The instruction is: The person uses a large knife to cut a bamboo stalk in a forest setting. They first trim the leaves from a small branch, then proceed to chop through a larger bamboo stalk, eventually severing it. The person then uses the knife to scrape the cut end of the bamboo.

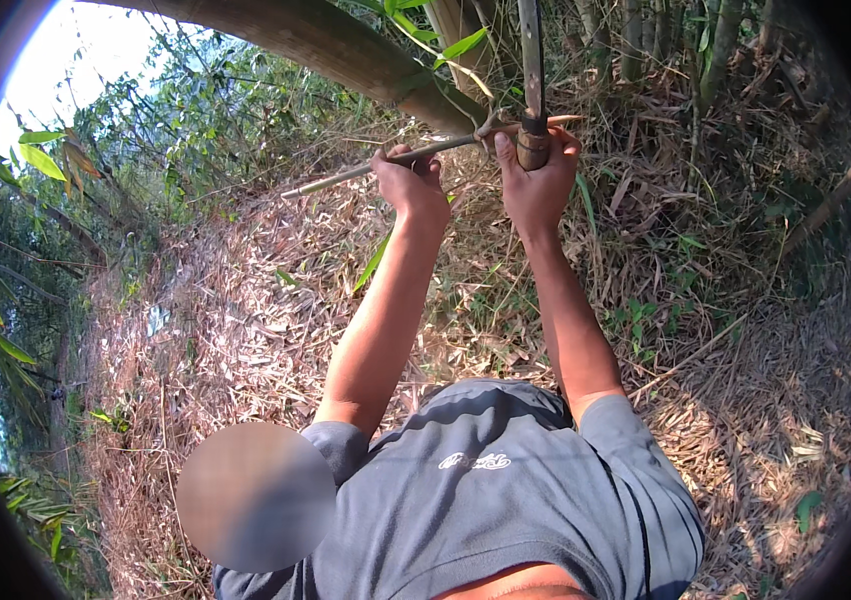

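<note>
Both grips are seen closed at arm's length. The left hand (pixel 411 185) is wrapped in a fist around a thin stick (pixel 386 165) that runs sideways, its free end slanting away to the left and its other end reaching the right hand. The right hand (pixel 536 180) is clasped around an upright bamboo stem (pixel 532 70), just at a ringed node, with the stem rising straight above the grip and out of the picture.

A slip is judged the main risk: the stem looks smooth and hard, and if the thin stick is levered against it, the stick could snap or skid off and strike the fingers of the right hand, which lie right beside the crossing. Splinters are also judged possible where the stick meets the stem.

The bamboo stem is narrow, greenish-brown and straight, darker at the node. Behind the grips a thick bamboo trunk (pixel 346 50) leans across, and below them dry leaves (pixel 246 330) cover the ground.
</note>
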Available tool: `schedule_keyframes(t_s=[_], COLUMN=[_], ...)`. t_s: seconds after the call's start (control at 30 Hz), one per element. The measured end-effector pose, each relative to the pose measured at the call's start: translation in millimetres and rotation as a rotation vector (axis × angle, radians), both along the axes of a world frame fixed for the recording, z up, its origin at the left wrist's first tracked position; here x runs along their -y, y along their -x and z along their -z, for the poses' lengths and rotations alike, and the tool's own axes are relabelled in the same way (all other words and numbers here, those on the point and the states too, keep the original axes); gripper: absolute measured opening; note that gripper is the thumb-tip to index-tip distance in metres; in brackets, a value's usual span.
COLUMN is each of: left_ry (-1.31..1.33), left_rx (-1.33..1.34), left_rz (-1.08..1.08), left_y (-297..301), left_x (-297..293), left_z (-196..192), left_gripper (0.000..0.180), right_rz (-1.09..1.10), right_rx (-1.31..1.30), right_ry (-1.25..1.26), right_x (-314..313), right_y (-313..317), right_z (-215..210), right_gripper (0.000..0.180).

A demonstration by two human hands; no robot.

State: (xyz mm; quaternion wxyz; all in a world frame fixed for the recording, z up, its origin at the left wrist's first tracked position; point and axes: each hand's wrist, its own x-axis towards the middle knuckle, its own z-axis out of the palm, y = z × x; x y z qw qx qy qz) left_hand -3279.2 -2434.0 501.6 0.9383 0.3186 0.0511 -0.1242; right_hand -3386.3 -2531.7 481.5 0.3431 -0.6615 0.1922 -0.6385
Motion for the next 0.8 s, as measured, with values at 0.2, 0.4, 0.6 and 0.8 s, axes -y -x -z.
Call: schedule_keyframes(t_s=[0.2, 0.4, 0.6, 0.8], left_ry=[0.001, -0.574, -1.225, -1.348], left_rx=[0.073, 0.233, 1.469, 1.227], left_rz=[0.224, 0.605, -0.427, 0.410], left_y=[13.4, 43.8, 51.3, 36.2], left_x=[-19.4, -67.4, -77.6, -56.6], left_z=[39.3, 45.6, 48.9, 63.9], left_gripper=[0.038, 0.042, 0.023, 0.034], right_rz=[-0.358, -0.386, -0.300, -0.214], right_rx=[0.280, 0.305, 0.204, 0.155], right_ry=[-0.307, -0.408, -0.468, -0.412], right_x=[7.9, 23.0, 28.3, 33.2], right_y=[-4.5, 15.1, 31.8, 45.5], right_z=[16.4, 12.9, 8.4, 2.7], right_gripper=[0.018, 0.010, 0.012, 0.012])
